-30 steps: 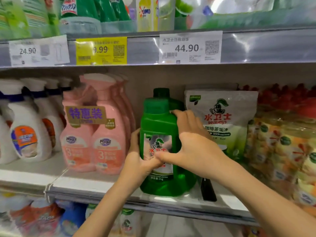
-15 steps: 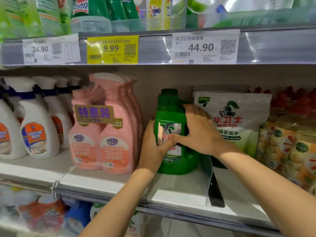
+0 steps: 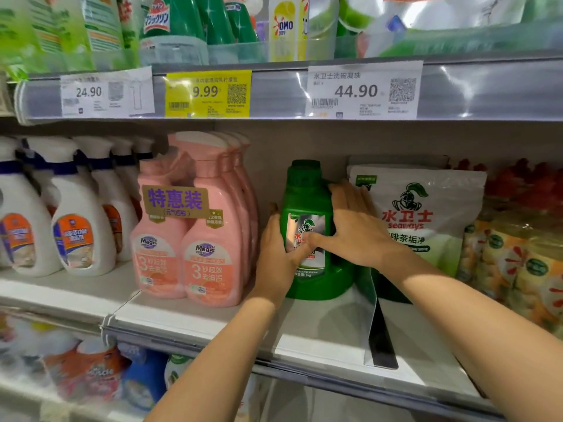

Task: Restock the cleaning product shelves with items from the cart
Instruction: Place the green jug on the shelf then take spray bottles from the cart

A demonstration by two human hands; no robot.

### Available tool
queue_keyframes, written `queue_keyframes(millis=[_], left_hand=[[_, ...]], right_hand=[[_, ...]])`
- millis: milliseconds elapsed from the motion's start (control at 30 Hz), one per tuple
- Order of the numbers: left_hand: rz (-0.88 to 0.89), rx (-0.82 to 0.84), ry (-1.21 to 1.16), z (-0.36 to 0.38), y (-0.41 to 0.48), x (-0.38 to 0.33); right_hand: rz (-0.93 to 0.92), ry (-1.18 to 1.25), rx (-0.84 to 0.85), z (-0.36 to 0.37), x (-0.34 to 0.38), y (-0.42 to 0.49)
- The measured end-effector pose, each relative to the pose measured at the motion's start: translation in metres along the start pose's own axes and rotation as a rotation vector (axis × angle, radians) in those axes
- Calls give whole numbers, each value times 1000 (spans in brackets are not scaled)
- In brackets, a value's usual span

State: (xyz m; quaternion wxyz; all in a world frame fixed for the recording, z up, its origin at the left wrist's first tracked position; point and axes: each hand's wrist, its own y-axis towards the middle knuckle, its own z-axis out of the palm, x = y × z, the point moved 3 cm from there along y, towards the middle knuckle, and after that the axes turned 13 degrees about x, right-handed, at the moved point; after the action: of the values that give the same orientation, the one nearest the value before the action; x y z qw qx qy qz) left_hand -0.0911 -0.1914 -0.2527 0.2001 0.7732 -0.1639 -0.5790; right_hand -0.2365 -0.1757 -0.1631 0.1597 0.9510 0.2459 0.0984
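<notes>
Three price tags along clear strip: white 24.90 tag [image 3: 106, 92], yellow 9.99 tag [image 3: 208, 93], white 44.90 tag [image 3: 362, 91]. Below at left, white spray bottles [image 3: 80, 226], blue collars, orange labels. Just beside them, pink spray bottles [image 3: 210, 239] in files, front pair joined by tan banner [image 3: 175, 201] with purple characters. Seaways pouch [image 3: 420, 214] upright further right; clear divider [image 3: 373, 315] before it. Yellow OMO bottle [image 3: 285, 28] above. Blurred orange and blue packs [image 3: 91, 373] lowest.

Label and pouch half masked
The left hand [image 3: 280, 254] and right hand [image 3: 356, 233] cover much of the green bottle [image 3: 307, 190] label; the right hides the pouch [image 3: 426, 214] corner; bottles [image 3: 88, 370] under the shelf's [image 3: 195, 315] front edge blur.
</notes>
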Motion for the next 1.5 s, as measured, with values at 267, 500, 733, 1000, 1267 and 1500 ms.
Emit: queue_keyframes(millis=[267, 500, 733, 1000, 1267, 1500], left_hand=[[-125, -59, 303, 3, -42, -43], [-91, -205, 14, -11, -183, -109], [-285, -381, 32, -43, -357, -99], [-714, -721, 84, -107, -575, -45], [-989, -929, -43, -162, -722, -16], [-1079, -900, -142, -207, -770, 50]], right_hand=[[12, 33, 113, -10, 28, -45], [-303, 535, -122, 1, 84, -164], [-420, 1047, 245, 77, 154, -273], [-444, 1165, 977, 195, 274, -349], [-280, 898, 1368, 349, 386, -370], [-314, 754, 1324, 463, 447, -347]])
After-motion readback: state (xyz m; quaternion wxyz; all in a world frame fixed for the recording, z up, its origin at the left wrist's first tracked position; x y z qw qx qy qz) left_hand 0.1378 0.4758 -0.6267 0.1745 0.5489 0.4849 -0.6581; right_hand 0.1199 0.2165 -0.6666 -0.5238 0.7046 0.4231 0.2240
